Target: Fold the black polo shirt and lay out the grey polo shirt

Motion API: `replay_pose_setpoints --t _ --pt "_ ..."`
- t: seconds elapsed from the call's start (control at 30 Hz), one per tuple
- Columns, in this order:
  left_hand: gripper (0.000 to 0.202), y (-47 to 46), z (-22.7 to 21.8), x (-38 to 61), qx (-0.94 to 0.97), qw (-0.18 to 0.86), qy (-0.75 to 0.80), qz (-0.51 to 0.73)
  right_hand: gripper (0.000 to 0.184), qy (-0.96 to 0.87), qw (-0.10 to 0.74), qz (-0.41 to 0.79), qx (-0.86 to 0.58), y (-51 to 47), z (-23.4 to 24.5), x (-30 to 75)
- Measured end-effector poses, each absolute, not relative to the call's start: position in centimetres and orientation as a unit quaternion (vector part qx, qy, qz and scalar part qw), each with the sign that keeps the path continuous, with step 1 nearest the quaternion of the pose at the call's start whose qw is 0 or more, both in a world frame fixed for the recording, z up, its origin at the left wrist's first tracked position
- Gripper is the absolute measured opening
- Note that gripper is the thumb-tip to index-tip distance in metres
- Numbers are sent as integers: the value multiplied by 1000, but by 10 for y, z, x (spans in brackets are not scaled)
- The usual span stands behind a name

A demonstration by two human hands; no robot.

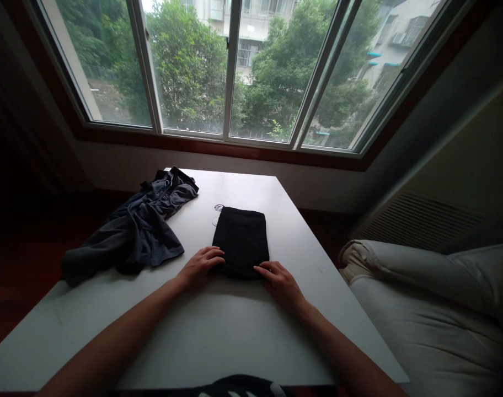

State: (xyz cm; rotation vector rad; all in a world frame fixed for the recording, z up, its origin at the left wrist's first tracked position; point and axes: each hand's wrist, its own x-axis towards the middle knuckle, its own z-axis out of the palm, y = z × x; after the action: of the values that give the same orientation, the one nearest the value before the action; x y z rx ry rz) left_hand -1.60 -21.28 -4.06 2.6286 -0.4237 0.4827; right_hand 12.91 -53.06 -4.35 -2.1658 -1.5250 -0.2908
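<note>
A black piece of clothing (242, 240), folded into a neat rectangle, lies flat on the white table (235, 331). What kind of garment it is cannot be made out. My left hand (199, 266) is at its near left corner, fingers closed over the edge. At the near right corner, my right hand (281, 281) holds the edge the same way, its fingertips on top of the cloth. Both thumbs are mostly hidden. To the left, a crumpled dark grey-blue garment (146, 220) lies in a loose heap, apart from my hands.
The heap of clothing hangs near the table's left edge. A light-coloured sofa (425, 298) stands close along the right side. Beyond the table's far edge are a wall and a wide sliding window (226, 82). Small dark round marks (219, 208) show on the tabletop.
</note>
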Motion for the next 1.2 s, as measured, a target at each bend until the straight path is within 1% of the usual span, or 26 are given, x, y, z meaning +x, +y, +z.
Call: replay_pose_setpoints --t 0.1,0.23,0.3,0.43,0.57,0.63,0.73,0.83,0.93,1.07,1.2 --pt "55 -211 -44 -14 943 216 -165 192 56 -570 247 -113 -775 -533 -39 129" --pt "38 -212 -40 -15 924 256 -143 244 50 -570 275 -127 -764 -535 -37 130" --pt "31 -213 -35 -17 920 272 -133 250 46 -559 298 -120 -765 -536 -36 130" --pt "19 -214 -19 -20 914 301 -123 243 33 -544 337 -61 -766 -541 -26 129" --pt "12 -217 17 -25 894 371 -104 229 25 -507 383 5 -772 -547 15 128" --pt "13 -221 45 -30 880 401 -103 233 26 -488 408 36 -771 -550 46 129" --pt "17 -226 96 -36 864 417 -112 259 30 -471 450 41 -758 -556 96 134" --pt "24 -229 144 -36 845 435 -114 289 36 -473 483 45 -735 -560 142 140" --pt "33 -229 180 -26 826 467 -112 296 39 -482 498 49 -719 -563 181 147" --pt "42 -221 206 13 809 510 -108 272 46 -480 494 39 -724 -558 216 176" --pt "46 -214 213 82 813 526 -89 232 54 -474 471 35 -744 -543 234 232"
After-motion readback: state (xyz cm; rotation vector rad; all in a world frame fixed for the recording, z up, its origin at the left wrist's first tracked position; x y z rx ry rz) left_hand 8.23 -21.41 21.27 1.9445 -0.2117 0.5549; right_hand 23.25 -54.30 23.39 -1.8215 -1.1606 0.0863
